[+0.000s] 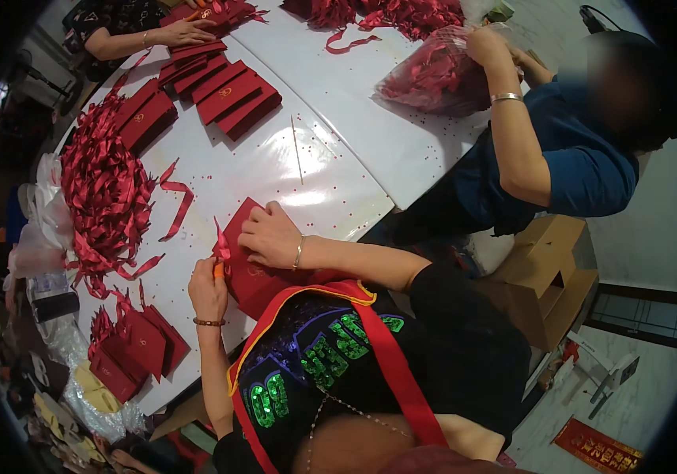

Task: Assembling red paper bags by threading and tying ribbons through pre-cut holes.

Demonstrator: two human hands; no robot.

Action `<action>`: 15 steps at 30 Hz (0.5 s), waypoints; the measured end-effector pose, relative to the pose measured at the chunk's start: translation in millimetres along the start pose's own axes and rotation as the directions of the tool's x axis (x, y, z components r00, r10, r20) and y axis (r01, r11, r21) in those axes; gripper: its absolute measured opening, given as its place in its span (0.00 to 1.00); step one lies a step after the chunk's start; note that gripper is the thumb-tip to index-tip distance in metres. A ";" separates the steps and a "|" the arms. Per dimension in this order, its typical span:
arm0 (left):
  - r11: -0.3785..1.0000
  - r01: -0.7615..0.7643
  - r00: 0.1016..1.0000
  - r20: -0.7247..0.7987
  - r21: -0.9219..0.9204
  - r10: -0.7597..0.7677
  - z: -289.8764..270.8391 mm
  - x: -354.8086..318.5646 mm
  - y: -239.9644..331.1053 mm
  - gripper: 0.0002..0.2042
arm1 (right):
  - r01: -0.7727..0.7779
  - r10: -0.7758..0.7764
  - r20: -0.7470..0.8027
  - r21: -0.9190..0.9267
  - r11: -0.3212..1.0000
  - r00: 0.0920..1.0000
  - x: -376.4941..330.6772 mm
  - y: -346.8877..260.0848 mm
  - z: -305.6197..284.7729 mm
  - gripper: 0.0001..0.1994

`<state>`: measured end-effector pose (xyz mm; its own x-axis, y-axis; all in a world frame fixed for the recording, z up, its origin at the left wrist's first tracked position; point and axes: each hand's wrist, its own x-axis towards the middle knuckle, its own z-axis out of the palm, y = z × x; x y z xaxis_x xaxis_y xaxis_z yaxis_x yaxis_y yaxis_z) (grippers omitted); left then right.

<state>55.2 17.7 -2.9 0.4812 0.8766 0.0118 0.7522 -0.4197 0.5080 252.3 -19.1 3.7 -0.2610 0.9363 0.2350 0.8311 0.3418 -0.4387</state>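
Note:
A dark red paper gift bag (253, 294) with a small gold print lies at the table's near edge, against my body. My right hand (271, 238) rests over its upper part, fingers curled down onto the paper. At the bag's left edge my left hand (209, 286), an orange cover on one finger, is closed around a red satin ribbon (221, 238). One end of that ribbon sticks up past the fingers. My left fingertips are partly hidden. Left of my hands is a large heap of red ribbons (105, 186), with a loose ribbon (178, 201) beside it.
Red bags (235, 95) lie in overlapping rows farther back; more bags (137, 351) stand at near left. A co-worker's hand (188, 31) touches bags at far left. At right, another person handles a clear plastic bag (441, 75) of red ribbons. A thin stick (297, 150) lies mid-table.

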 end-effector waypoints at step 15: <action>0.999 -0.027 0.997 -0.078 -0.040 0.024 1.2 -3.4 14.1 0.07 | -0.236 0.243 0.028 0.379 0.895 0.970 -29.8 4.5 -3.7 0.11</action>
<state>64.6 8.5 3.1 0.4623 0.8820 0.0912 0.7205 -0.4336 0.5412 265.6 -45.8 -2.1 -0.0648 0.9932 0.0965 0.6188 0.1158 -0.7770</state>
